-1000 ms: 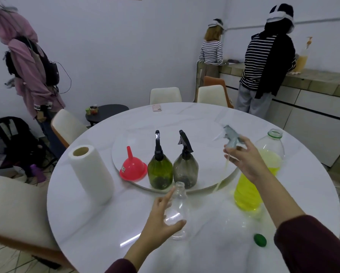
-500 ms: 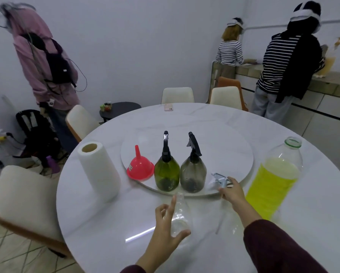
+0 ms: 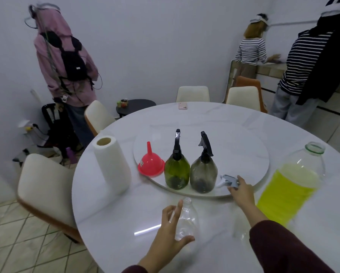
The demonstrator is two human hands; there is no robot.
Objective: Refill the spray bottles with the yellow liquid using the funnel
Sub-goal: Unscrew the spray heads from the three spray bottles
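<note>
The left hand [image 3: 170, 236] sits nearest the camera, at 6 o'clock on the round marble table [image 3: 110, 219]. Thumb and fingers curve loosely around the clear spray bottle [image 3: 185, 219], which stands upright with its neck open. This hold likely steadies the light, empty bottle for filling.

At 5 o'clock, the right hand [image 3: 242, 193] reaches forward. Its fingertips pinch the grey trigger sprayer head [image 3: 229, 181], which lies at the near edge of the turntable [image 3: 234, 152]. Placement here appears intended to park the removed head away from the pouring area. Whether the head is already resting free cannot be determined.

At 3 o'clock, the large bottle of yellow liquid [image 3: 291, 188] stands uncapped and roughly two-thirds full, just beside the right hand.

On the near rim of the turntable, from centre toward 9 o'clock, stand the smoke-grey spray bottle [image 3: 203, 174], the green spray bottle [image 3: 177, 172] and the red funnel [image 3: 151, 164]. Both bottles retain their black trigger heads. The funnel rests mouth down, spout up, untouched.

At 9 o'clock, a paper towel roll [image 3: 112, 164] stands upright, presumably for spills.

At 12 o'clock, a pink phone [image 3: 183, 105] lies near the far edge.

Judgement: no bottle has been filled; fitting the funnel into the open neck is the probable next step.
</note>
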